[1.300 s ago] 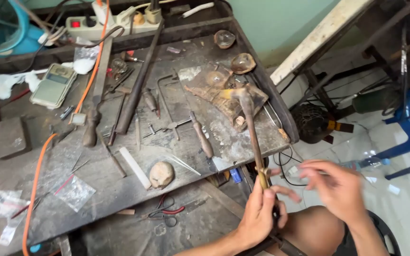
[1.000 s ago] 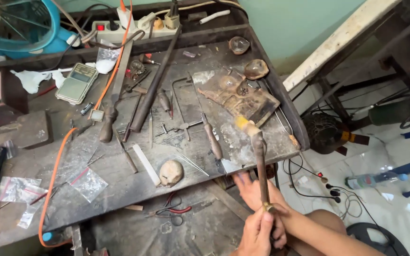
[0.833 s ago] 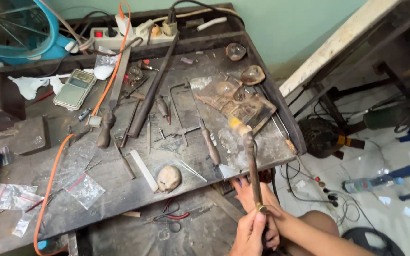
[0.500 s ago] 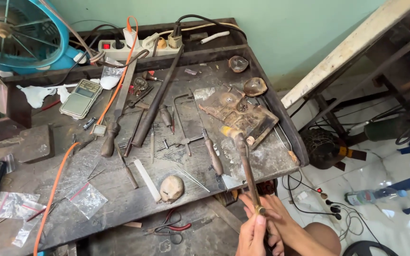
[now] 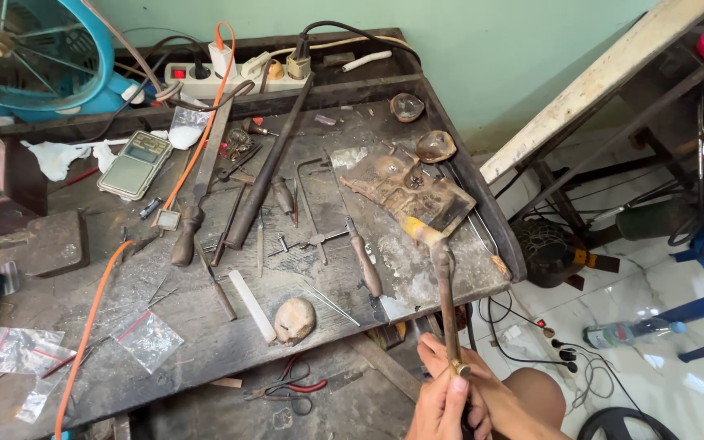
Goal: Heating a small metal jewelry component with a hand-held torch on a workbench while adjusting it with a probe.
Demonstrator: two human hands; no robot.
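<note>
Torch [image 5: 443,277], a long rusty metal one, stood nearly upright at the near right corner of the surface [image 5: 205,318], its bent nozzle tipped toward a scorched, charred block [image 5: 417,191], probably so any flame would fall on that pad and not on the wood. Both hands met at its lower end, by a small brass fitting. The left hand [image 5: 442,403] had its grip pressed around the stem, thumb up by the brass. The right hand [image 5: 490,391] lay close behind, fingers curled in; whether its grip actually pinched the stem I could not tell, since the left hand covered it and the frame cut both off at the wrists.

Files, a saw frame [image 5: 311,204] and a long iron bar [image 5: 266,175] lay spread within reach. A blue fan [image 5: 34,49] was cropped at the corner. Smaller things, a pocket scale [image 5: 134,165] and a pale shell-like lump [image 5: 294,319], sat further left. Whatever fed the torch from below was hidden.
</note>
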